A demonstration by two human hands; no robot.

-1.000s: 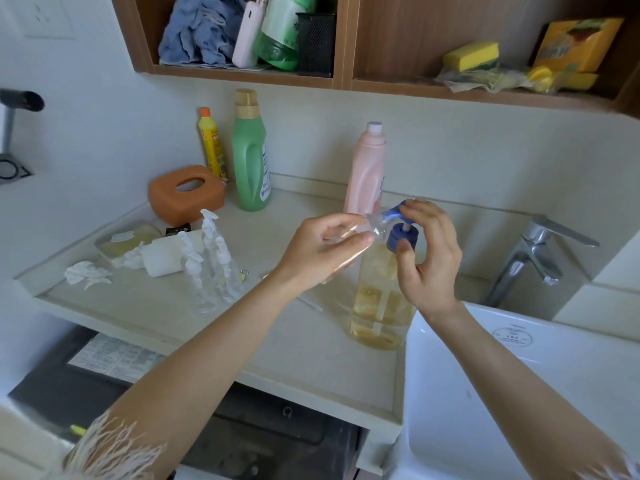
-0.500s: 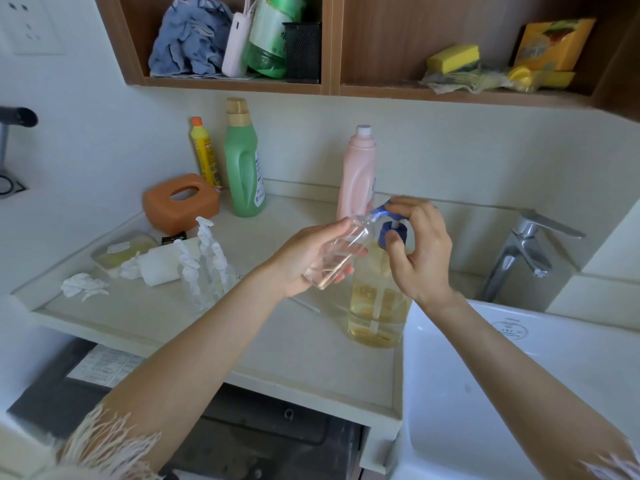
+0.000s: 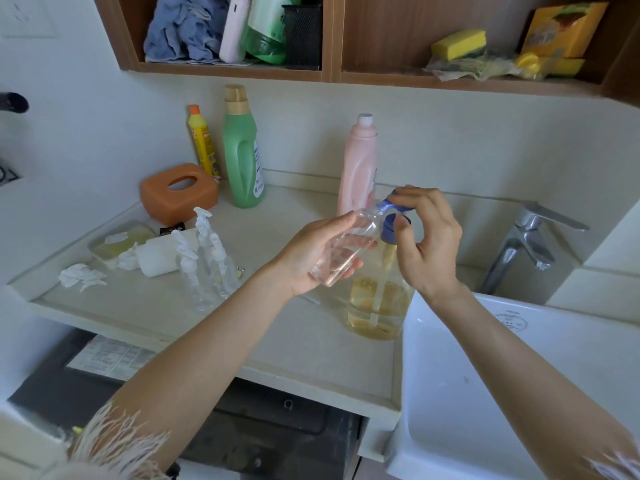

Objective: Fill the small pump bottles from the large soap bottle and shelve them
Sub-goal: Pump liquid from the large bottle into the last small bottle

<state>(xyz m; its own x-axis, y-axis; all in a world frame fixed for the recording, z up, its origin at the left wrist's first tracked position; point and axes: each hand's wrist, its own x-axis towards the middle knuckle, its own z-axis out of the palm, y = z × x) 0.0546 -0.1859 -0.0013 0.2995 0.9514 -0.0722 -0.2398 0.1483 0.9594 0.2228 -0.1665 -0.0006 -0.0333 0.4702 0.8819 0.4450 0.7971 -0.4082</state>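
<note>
One small bottle (image 3: 346,249), clear and uncapped, is in your left hand (image 3: 311,258): fingers curled around its body, thumb along the top. Its long axis tilts, mouth up and right toward the blue pump (image 3: 393,216), base down and left toward your wrist.

One soap bottle (image 3: 377,306) stands upright on the counter (image 3: 311,344), beside the sink (image 3: 485,393), about a third full of amber liquid.

Your right hand (image 3: 427,244): fingertips curled down on the pump head, thumb against its collar.

Three small pump bottles (image 3: 207,265), white heads on, stand upright in a cluster well left of the soap bottle.

Three tall bottles stand at the back wall: one yellow (image 3: 202,143), one green (image 3: 242,150), one pink (image 3: 358,164). One orange tissue box (image 3: 178,192) sits beside the yellow one.

One tap (image 3: 526,237) is behind the sink.

Two shelf bays (image 3: 329,76) hang above the counter; two yellow sponges (image 3: 459,45) lie in the right bay.
</note>
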